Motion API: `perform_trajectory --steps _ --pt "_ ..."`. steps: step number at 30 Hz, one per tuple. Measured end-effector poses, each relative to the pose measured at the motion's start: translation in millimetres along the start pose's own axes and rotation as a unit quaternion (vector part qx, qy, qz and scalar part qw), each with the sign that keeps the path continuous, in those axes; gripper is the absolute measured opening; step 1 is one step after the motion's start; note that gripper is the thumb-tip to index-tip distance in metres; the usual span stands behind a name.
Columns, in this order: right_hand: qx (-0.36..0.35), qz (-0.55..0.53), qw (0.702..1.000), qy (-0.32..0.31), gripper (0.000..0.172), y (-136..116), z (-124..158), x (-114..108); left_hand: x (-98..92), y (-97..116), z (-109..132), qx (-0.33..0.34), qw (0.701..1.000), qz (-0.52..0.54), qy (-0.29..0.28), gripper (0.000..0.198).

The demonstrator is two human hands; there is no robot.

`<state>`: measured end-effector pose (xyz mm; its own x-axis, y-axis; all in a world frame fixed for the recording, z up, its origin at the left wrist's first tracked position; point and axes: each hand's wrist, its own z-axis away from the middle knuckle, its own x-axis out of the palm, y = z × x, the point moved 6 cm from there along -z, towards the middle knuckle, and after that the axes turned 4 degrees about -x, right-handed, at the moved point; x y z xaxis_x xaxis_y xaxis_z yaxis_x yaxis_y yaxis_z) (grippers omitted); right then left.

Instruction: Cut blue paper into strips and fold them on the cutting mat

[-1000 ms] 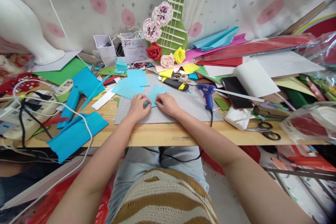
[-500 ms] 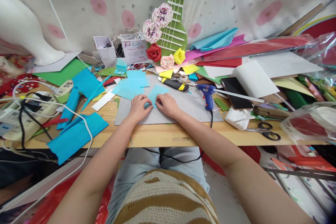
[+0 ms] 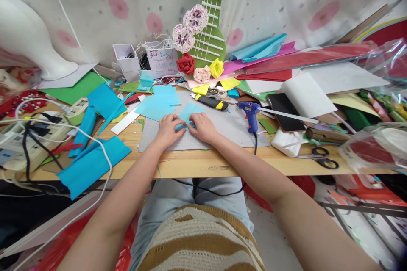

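Note:
On the grey cutting mat [image 3: 222, 135] lies a small light-blue sheet of paper [image 3: 190, 111], its near edge between my two hands. My left hand [image 3: 170, 129] pinches that near edge from the left, thumb and fingertips on it. From the right, my right hand [image 3: 203, 127] grips the same edge, close beside the left fingertips. The edge looks curled or folded under the fingers, which partly hide it. More light-blue paper squares [image 3: 157, 106] lie just beyond my left hand.
A blue glue gun [image 3: 251, 116] rests on the mat's right, near a yellow-black utility knife [image 3: 211, 102]. Scissors [image 3: 322, 159] and a phone [image 3: 286, 112] lie farther right. Darker blue paper [image 3: 95, 161], a power strip [image 3: 38, 135] and cables fill the left. A green paper guitar [image 3: 210, 38] with flowers stands behind.
My fingertips have shifted slightly on the near edge of the light-blue paper, the right ones a little closer to the left. The rest of the table looks the same.

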<state>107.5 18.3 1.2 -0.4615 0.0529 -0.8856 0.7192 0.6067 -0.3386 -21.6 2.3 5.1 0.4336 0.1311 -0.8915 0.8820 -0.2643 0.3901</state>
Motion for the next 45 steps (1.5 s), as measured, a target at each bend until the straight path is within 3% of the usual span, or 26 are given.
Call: perform_trajectory --steps 10,19,27,34,40,45 --pt "-0.011 -0.009 1.000 0.013 0.027 2 6 -1 3.0 -2 -5 -0.017 1.000 0.006 0.002 0.019" --pt "0.043 -0.068 0.996 0.027 0.035 34 11 -1 2.0 -1 -11 -0.055 0.997 0.017 -0.042 0.016" --pt "0.037 -0.043 0.997 0.046 0.032 18 9 -4 5.1 7 -12 -0.070 0.998 -0.001 0.005 0.019" --pt "0.053 -0.032 0.998 0.033 0.038 22 10 -6 5.4 0 -16 -0.078 0.995 0.017 -0.060 0.016" --pt "0.067 -0.044 0.996 0.030 0.042 26 12 -8 -0.8 -16 -13 -0.042 0.991 0.084 -0.098 0.023" --pt "0.084 -0.088 0.990 0.063 0.036 31 11 -10 -4.5 -25 -14 -0.043 0.977 0.195 -0.076 0.033"
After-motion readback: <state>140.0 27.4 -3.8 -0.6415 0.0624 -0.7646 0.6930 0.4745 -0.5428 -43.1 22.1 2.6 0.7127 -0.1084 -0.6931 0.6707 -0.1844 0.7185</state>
